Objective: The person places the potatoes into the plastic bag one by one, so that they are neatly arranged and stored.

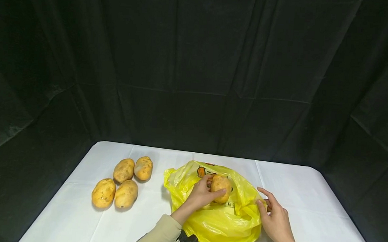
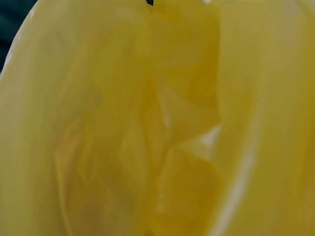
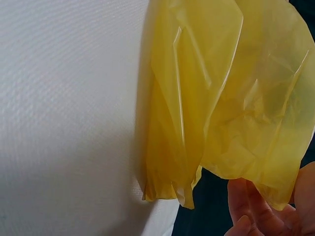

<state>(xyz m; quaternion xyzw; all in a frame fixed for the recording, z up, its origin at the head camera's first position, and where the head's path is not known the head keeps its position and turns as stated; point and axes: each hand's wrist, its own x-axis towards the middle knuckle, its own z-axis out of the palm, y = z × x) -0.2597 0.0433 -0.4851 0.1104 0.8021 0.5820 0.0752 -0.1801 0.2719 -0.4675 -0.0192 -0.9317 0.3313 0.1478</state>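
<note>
A yellow plastic bag (image 1: 221, 224) with printing on it lies spread on the table, its mouth gaping. My left hand (image 1: 201, 195) reaches over the bag and grips a potato (image 1: 221, 188), thumb in front and fingers behind it. Only yellow film (image 2: 187, 123) fills the left wrist view, so that hand and the potato are hidden there. At the bag's right side, my right hand (image 1: 274, 218) pinches the edge of the film between thumb and fingers (image 3: 261, 211), as the right wrist view also shows.
Several potatoes lie together at the left of the white-covered table (image 1: 77, 217): one at the back right (image 1: 143, 168), one beside it (image 1: 123, 170), two nearer the front (image 1: 103, 193). A black curtain (image 1: 196, 70) surrounds the table's back and sides.
</note>
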